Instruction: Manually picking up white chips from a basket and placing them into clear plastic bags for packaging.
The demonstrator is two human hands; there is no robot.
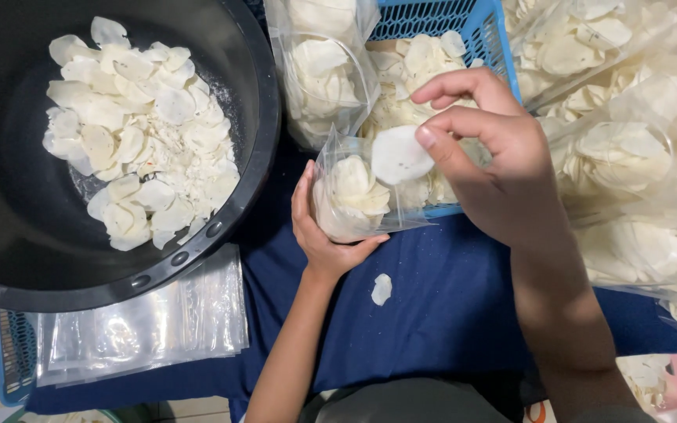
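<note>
Two hands in view: left hand [324, 235], right hand [503, 168]. One black basin [17, 227]. One blue basket [464, 23]. One stack of empty bags [143, 325]. One loose chip [381, 289] on cloth.

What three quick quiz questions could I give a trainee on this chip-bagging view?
1. True or false: the right hand pinches a single white chip over the small clear bag.
2. Which hand cups that bag: A left hand, B right hand?
3. Where does one stray chip lie?

Key
1. True.
2. A.
3. On the blue cloth, below the left hand; the black tub holds the loose pile.
</note>
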